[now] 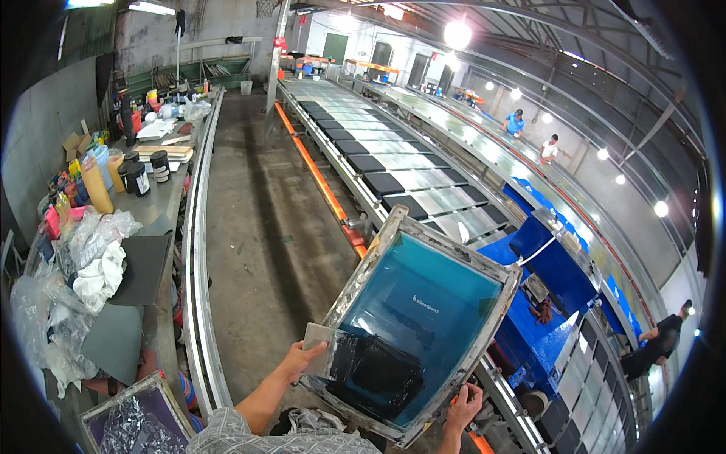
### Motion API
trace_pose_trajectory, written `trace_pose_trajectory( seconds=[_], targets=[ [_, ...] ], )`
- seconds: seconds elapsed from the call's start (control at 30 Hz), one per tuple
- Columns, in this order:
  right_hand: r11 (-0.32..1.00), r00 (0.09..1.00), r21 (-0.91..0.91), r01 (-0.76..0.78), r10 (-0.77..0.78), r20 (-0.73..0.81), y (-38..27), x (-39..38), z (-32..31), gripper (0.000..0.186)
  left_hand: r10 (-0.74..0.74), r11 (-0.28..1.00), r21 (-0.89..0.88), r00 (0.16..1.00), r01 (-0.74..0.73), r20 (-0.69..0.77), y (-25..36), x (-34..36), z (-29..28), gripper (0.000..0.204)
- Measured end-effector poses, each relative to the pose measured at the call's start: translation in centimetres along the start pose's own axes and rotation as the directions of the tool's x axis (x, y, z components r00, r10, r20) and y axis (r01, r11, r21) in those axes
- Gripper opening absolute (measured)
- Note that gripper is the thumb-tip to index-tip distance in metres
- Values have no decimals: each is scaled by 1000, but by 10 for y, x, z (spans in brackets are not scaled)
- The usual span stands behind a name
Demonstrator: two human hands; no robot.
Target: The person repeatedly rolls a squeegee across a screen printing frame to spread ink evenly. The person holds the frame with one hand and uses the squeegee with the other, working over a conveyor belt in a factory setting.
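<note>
A screen printing frame [495,276] with teal mesh and a worn, stained rim is tilted in front of me. Black ink [378,374] covers the lower part of its mesh, and a small pale print shows above it. At the frame's left edge my left hand [302,359] is closed on a flat beige squeegee [318,348]; whether its hidden fingers also grip the rim I cannot tell. My right hand [463,408] is closed at the lower right edge of the frame.
Long printing tables [408,168] with black pieces in rows run away ahead. A blue machine [533,329] stands to the right. On the left, a bench holds bottles [96,185], black jars [138,179] and plastic bags [98,234]. Another screen [136,420] lies lower left. Several people are farther off.
</note>
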State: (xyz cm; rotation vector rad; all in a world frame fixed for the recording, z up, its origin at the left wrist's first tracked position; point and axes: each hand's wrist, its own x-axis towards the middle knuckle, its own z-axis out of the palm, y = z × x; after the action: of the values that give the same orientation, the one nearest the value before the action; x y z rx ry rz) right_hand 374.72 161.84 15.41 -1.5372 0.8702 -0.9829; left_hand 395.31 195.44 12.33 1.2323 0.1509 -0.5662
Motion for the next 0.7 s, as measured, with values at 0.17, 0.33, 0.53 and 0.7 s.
trace_pose_trajectory(
  seconds=[0.17,0.33,0.53,0.7],
  targets=[
    [1000,1000,-21,19,-19,5,-8,-2,0,9,-50,999,-4,999,50,21,3,-4,-1,47],
    [997,999,-62,52,-52,-4,-13,-7,-1,10,-47,999,9,999,47,26,7,-6,2,44],
    [999,1000,-47,14,-14,-18,-15,-12,-3,10,-40,999,8,998,40,47,4,-1,0,41],
    [1000,999,-18,6,-7,-44,-18,-15,-1,11,-47,999,-10,997,48,64,4,3,-1,41]
  ],
)
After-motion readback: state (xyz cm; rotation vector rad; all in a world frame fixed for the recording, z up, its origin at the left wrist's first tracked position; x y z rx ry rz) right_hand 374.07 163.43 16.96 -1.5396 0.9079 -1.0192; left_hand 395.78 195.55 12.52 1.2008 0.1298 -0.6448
